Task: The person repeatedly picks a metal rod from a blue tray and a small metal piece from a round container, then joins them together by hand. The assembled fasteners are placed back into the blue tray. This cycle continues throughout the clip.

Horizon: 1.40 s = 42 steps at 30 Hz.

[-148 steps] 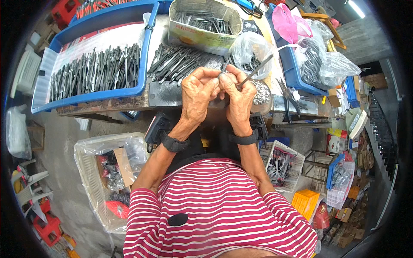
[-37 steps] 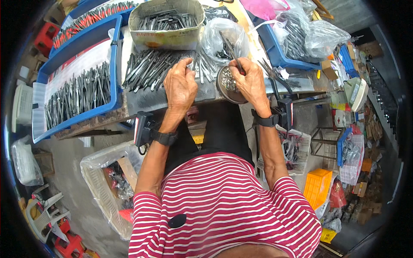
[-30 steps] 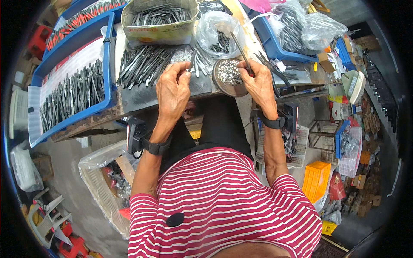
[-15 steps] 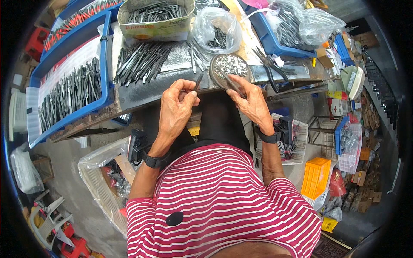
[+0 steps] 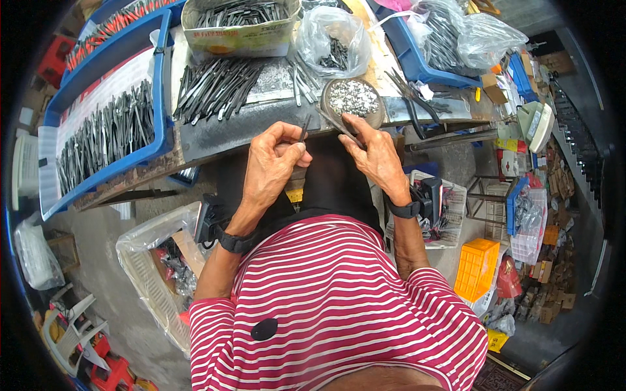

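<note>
Above my lap, by the bench's front edge, my left hand (image 5: 268,161) pinches a thin dark metal strip (image 5: 305,126) that points up and away. My right hand (image 5: 379,161) grips slim grey tweezers (image 5: 334,122), their tip slanting up and left toward the strip, a small gap apart from it. Just beyond the right fingers sits a round dish (image 5: 373,119) heaped with small silvery-white pieces (image 5: 352,98). Left of it, loose dark metal strips (image 5: 218,88) lie piled on the bench. Whether a small piece is in the tweezers' tip is too fine to tell.
A blue tray (image 5: 160,124) full of dark metal parts stands at left. Behind the pile are a carton (image 5: 241,40) of strips and a clear plastic bag (image 5: 352,39). Black-handled pliers (image 5: 414,114) lie right of the dish, near another blue bin (image 5: 430,75).
The tweezers have swung from the dish leftward, closer to the strip. My left hand has shifted slightly, and its strip stands more upright.
</note>
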Motion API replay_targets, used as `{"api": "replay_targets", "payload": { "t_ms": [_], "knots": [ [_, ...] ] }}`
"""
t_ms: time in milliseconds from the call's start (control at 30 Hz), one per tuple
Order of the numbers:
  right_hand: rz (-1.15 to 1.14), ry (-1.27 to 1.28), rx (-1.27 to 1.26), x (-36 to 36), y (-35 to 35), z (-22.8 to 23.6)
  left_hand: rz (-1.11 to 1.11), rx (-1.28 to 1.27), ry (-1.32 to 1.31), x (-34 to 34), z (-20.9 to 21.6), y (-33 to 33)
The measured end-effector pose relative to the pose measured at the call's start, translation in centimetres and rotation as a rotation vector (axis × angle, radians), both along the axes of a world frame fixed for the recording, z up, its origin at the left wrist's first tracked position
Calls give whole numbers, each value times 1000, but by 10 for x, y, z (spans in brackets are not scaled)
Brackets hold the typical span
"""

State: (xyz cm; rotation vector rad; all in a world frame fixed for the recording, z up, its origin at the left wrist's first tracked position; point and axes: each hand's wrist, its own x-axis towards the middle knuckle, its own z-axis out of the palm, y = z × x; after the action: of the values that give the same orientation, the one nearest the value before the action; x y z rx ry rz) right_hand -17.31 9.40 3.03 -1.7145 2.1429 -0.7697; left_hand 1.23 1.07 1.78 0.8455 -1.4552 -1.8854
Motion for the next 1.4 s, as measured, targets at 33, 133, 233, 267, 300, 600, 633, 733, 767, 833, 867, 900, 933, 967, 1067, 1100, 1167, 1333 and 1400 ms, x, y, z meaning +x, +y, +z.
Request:
{"api": "replay_targets", "payload": {
  "t_ms": [33,133,233,267,300,600,633,733,767,833,867,900,933,967,1067,1100,1167,1333,1400],
  "knots": [
    [-15,21,27,1,0,0,-3,-1,0,0,0,0],
    [-10,82,23,2,1,0,-5,2,8,1,-1,0],
    [-16,115,49,-1,2,-1,-8,6,7,1,-3,0],
    [6,121,3,-2,2,-2,-10,7,5,1,-5,0],
    [27,127,-44,-2,1,-3,-13,11,16,1,-6,0],
    [-5,163,-129,3,-1,-2,-25,46,73,0,-19,1],
    [-15,165,-119,4,-1,-1,-36,46,61,0,-20,1],
    [-22,130,-176,5,-2,-4,-62,88,96,-2,-20,3],
    [-24,138,-186,5,-2,-5,-67,102,127,-3,-20,3],
    [-29,155,-210,5,-3,-8,-75,147,144,-6,-19,4],
    [-34,135,-202,4,-3,-8,-79,166,157,-7,-19,5],
    [-41,117,-196,4,-4,-9,-86,181,180,-8,-19,5],
    [-60,97,-175,4,-4,-9,-96,178,180,-8,-19,5],
    [-52,94,-182,3,-4,-9,-106,174,179,-8,-19,5],
    [-65,83,-166,3,-4,-8,-108,186,186,-9,-19,6],
    [-70,81,-166,3,-3,-8,-103,185,203,-9,-19,6],
    [-88,59,-176,3,-3,-9,-102,196,200,-10,-19,7],
    [-133,-27,-268,7,-4,-6,-127,226,233,-14,-16,7],
    [-135,-166,-285,11,-3,-1,-140,250,213,-17,-15,6]
  ]
}}
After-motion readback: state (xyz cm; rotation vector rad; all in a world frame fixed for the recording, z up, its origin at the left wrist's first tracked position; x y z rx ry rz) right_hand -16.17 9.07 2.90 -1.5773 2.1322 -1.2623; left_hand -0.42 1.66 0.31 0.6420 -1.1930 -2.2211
